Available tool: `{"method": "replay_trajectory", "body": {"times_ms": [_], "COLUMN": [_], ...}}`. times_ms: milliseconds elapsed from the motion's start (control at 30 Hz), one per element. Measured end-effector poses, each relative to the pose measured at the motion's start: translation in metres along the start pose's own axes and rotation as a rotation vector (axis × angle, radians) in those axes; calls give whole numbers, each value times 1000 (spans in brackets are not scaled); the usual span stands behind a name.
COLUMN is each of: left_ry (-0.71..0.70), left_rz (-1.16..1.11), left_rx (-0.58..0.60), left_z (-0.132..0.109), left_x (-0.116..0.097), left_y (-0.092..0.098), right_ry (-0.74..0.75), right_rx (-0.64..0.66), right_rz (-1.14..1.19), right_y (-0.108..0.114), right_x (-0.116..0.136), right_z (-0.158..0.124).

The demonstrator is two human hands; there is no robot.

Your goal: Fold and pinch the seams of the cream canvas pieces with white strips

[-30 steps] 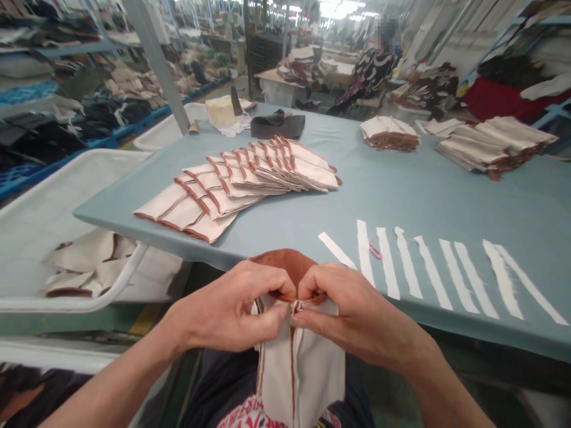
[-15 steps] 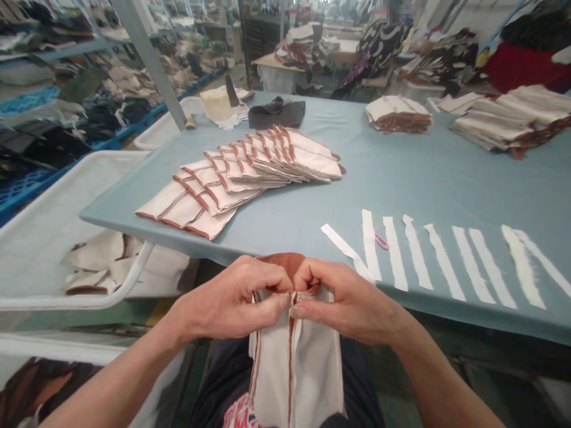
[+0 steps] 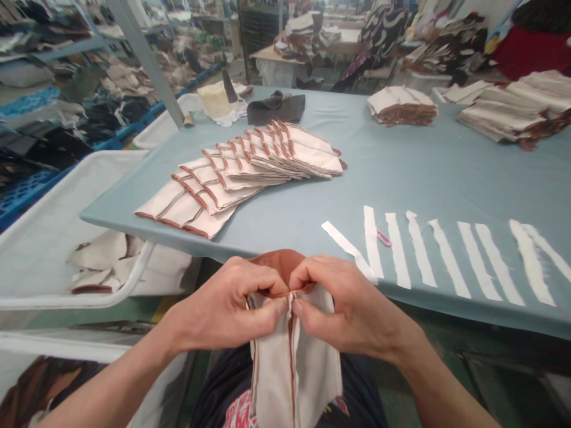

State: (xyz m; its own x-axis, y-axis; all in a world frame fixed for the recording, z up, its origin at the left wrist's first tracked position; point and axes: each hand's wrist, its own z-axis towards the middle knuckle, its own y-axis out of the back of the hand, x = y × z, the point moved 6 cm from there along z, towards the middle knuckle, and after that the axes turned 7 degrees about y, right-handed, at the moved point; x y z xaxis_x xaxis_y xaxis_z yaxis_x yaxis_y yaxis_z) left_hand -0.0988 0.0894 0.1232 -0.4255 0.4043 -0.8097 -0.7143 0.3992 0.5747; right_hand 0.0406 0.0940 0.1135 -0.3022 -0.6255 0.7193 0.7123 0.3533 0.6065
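A sewn cream piece with brown edging (image 3: 314, 362) hangs upright over my lap, its brown inner side showing at the top opening. A dark brown seam runs down its middle. My left hand (image 3: 250, 303) pinches the top edge just left of that seam, thumb in front and fingers curled inside. My right hand (image 3: 332, 300) grips the same edge just right of the seam, its thumb close to the left one. Both hands nearly meet at the seam top. The fingertips behind the edge are hidden.
On the blue-green table (image 3: 285, 217) lies a fanned row of similar cream pieces (image 3: 241, 169). White strips (image 3: 417, 249) and a pink clip (image 3: 383, 238) lie at the right front. Stacks of cream pieces (image 3: 401, 104) stand farther back. A white bin (image 3: 129, 267) is at the left.
Both hands keep their hold at the seam. The thumbs have shifted slightly, and the brown opening at the top shows a little wider. The view has turned slightly.
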Motion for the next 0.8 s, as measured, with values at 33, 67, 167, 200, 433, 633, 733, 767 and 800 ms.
{"method": "replay_trajectory", "body": {"times_ms": [33, 67, 167, 200, 433, 633, 733, 767, 800], "left_ry": [-8, -11, 10, 25, 108, 0, -73, -88, -100], "left_rz": [52, 106, 217, 226, 61, 92, 183, 212, 240], "left_rx": [-24, -48, -91, -93, -43, -3, 33, 43, 48], "left_z": [-1, -2, -6, -8, -15, -19, -21, -22, -22], "left_x": [-3, -5, -8, -8, 7, 6, 1, 0, -2], "left_y": [1, 1, 1, 1, 1, 12, 15, 15, 15], "right_ry": [40, 79, 149, 151, 91, 37, 20, 14, 8], "right_rx": [-23, -38, -68, -77, -145, -130, -118, -116, -112], "right_rz": [-85, -154, -207, -189, -50, 69, 85, 88, 90], "right_y": [1, 2, 3, 2, -10, -18, -20, -21, -22], "right_x": [5, 8, 13, 12, 5, -1, -1, -1, -1], "right_z": [0, 0, 1, 2, -2, -6, -5, -5, -4]}}
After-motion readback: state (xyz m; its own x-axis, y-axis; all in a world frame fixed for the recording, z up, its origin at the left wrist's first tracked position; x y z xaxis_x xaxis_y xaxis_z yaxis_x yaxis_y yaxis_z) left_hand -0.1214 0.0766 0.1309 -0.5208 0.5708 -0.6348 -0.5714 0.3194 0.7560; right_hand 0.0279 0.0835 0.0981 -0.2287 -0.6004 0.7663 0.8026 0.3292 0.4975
